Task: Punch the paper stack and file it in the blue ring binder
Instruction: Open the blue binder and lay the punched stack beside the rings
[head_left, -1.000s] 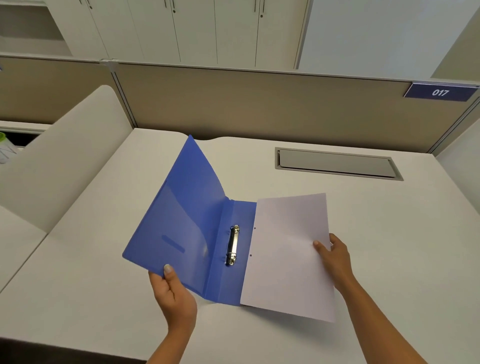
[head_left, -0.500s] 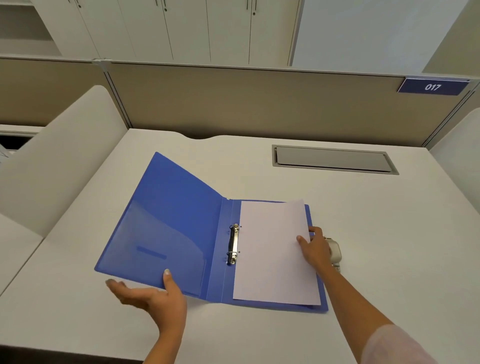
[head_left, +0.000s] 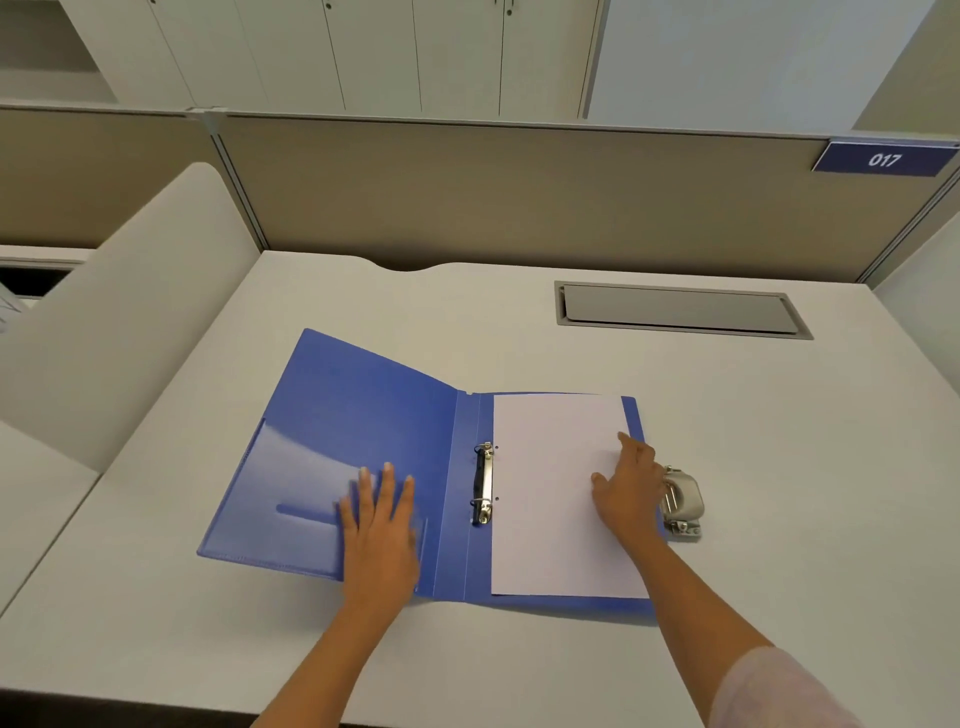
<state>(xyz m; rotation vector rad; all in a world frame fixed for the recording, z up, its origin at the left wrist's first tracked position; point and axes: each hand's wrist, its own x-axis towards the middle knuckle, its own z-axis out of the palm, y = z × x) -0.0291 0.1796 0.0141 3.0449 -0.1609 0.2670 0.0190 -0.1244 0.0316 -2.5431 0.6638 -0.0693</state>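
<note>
1. The blue ring binder (head_left: 363, 415) is laid open, and its left cover is pressed by the flat left hand (head_left: 379, 519).
2. The paper stack (head_left: 545, 519) is laid on the right half and is touched by the right hand (head_left: 626, 493), fingers relaxed.

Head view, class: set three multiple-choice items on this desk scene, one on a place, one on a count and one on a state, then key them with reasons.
1. Where is the punch? A. right of the binder B. behind it C. inside it
2. How many holes show in the paper? A. one B. two C. four
3. The binder is: A. shut B. open C. standing on edge

Key:
1 A: the punch sits on the desk by the binder's right edge, just past the right hand.
2 B: two holes lie beside the rings.
3 B: it lies spread on the desk, with the left hand flat on its left half.
</note>
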